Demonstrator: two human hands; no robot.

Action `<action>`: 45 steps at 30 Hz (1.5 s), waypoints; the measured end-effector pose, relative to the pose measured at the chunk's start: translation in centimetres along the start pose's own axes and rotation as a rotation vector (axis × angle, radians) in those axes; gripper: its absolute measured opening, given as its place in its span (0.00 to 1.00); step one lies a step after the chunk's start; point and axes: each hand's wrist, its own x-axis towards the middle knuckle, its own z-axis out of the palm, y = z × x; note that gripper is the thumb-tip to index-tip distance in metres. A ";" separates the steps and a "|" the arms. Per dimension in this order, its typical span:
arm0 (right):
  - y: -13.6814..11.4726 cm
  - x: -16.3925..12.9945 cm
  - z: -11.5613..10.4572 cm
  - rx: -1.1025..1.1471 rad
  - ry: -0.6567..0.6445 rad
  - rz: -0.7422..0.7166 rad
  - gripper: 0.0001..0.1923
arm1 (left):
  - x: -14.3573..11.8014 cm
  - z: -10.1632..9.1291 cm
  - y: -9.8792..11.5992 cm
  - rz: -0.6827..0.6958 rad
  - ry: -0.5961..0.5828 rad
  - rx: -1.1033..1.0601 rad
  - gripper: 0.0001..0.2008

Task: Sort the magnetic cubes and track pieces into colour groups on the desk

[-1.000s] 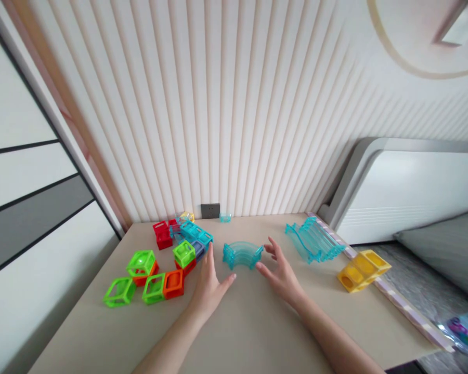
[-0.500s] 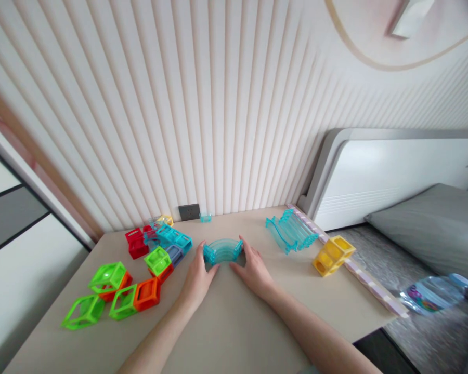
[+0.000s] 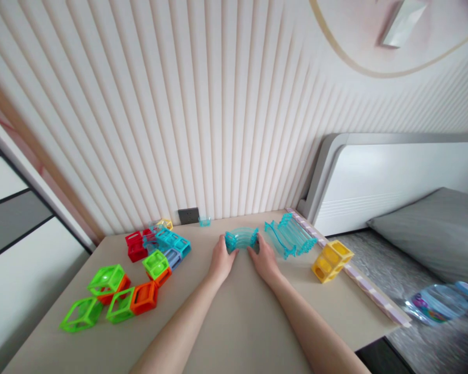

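- Your left hand [image 3: 221,259] and right hand [image 3: 262,261] press in on the two ends of a stack of curved teal track pieces [image 3: 241,239]; you grasp it from both sides, fingers wrapped around each end, the arch bowing away from you.
- The stack rests on the beige table [image 3: 234,322], far from your edge and close to the ribbed wall.
- Just right of your right hand lies a bundle of wavy teal track pieces [image 3: 289,237], near the curved stack but apart from it.
- Further right of that grip, by the table's right edge, sits a yellow block [image 3: 331,261] with round holes.
- Left of your left hand, near it, lies a cluster of cube frames: a teal one [image 3: 174,241] on top, a green cube [image 3: 155,262] holding a ball, and red cubes [image 3: 135,245] beyond.
- Further left and nearer to you lie more green cube frames [image 3: 81,314] and an orange cube [image 3: 144,297], well apart from your hands.
- Beyond the grip, against the wall, you see a grey wall socket [image 3: 188,215] and a small teal piece [image 3: 204,221] beside it.
- Off the table to your right lie a grey pillow [image 3: 432,228] and a clear bag [image 3: 437,302].
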 end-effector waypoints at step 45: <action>-6.5 -5.6 -2.4 0.091 0.166 -0.347 0.18 | -1.4 -1.9 -1.0 -0.015 -0.050 -0.120 0.39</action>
